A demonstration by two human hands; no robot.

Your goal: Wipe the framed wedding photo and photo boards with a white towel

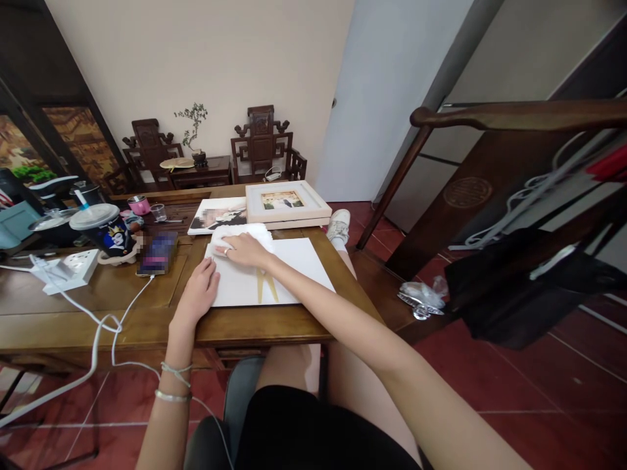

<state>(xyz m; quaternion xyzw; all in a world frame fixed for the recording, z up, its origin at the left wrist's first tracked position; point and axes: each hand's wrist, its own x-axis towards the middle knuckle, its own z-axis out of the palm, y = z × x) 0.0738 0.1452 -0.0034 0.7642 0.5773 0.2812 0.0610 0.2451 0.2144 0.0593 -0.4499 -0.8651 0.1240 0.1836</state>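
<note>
A white flat panel (235,287) lies near the table's front edge, with two tan, V-shaped strips (261,287) on its face. My right hand (245,249), wearing a ring, presses a folded white cloth (257,232) down on the panel's far left part. Its fingers are bent over the cloth. Along the panel's left edge rests my left hand (200,290), fingers stretched out and holding nothing. My right forearm crosses over the panel and hides some of it.
Behind the panel are a white-framed picture (313,194) and a photo print (200,220). To the left stand a lidded cup (105,228), a phone (157,253) on a white cable, and a power strip (78,269). A wooden chair arm (490,117) rises at right.
</note>
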